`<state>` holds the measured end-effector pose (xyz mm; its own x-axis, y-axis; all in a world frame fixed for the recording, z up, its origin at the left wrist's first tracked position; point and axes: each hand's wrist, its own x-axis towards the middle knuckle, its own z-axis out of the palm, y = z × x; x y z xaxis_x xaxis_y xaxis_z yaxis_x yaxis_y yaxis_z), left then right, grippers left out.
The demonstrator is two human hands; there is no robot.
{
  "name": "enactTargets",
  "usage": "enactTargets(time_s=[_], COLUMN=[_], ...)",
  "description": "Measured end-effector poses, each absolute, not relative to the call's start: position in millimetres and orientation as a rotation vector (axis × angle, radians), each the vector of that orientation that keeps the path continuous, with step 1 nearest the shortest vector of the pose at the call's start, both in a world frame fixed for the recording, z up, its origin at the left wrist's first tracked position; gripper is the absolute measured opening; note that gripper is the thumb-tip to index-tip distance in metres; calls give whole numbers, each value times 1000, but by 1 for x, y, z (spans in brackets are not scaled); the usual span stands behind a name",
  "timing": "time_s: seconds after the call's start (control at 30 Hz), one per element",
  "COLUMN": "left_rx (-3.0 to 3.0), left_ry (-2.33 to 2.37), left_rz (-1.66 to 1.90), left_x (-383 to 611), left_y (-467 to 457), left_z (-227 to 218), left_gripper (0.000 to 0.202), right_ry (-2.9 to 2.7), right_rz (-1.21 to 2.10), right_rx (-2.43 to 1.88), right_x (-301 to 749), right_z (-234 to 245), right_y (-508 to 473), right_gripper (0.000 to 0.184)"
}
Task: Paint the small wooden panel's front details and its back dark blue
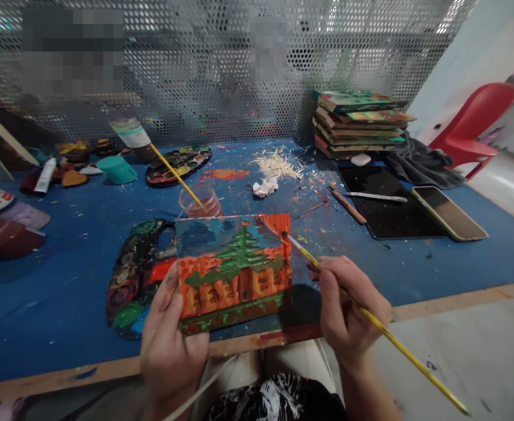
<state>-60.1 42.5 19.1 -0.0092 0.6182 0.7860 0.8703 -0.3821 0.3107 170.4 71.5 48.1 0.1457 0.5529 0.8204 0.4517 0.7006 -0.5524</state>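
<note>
My left hand [166, 336] grips a small painted panel [234, 275] by its lower left edge. The panel is tilted up towards me and shows a green tree, a blue sky and an orange building with a dark door. In my right hand [351, 307] is a long yellow paintbrush [414, 354], pinched near its front. Its bristle tip touches the orange patch at the panel's upper right. A paint-covered palette [125, 286] lies just left of the panel, partly behind my left hand. Behind the panel stands a cup of reddish water [202, 200] with another yellow-handled brush [175, 172] leaning in it.
A second palette [186, 164], a teal cup [117, 169] and paint bottles [9, 234] stand left. Pale shavings [278, 162] and crumpled tissue [265, 187] lie ahead. Right are stacked panels [359, 126], a black tablet [388, 204], a phone [449, 213], a cloth [427, 158] and a red chair [476, 128].
</note>
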Motion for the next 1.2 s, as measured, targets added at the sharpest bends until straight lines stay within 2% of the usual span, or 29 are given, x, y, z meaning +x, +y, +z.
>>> enactTargets(time_s=[0.47, 0.7, 0.9, 1.2], left_rx=[-1950, -1999, -1994, -2022], left_ry=[-1603, -1538, -1486, -1416], left_rz=[-1294, -1256, -1236, -1248], left_x=[-59, -58, -57, -59], left_y=[40, 43, 44, 46], left_z=[18, 20, 21, 21], left_gripper=[69, 76, 82, 76], right_ry=[-1566, -1416, -1506, -1432], right_rz=[124, 106, 113, 123], right_rx=[-734, -877, -700, -865], right_x=[145, 166, 154, 158], right_z=[66, 47, 58, 53], right_y=[78, 67, 73, 75], right_gripper=[20, 23, 28, 21])
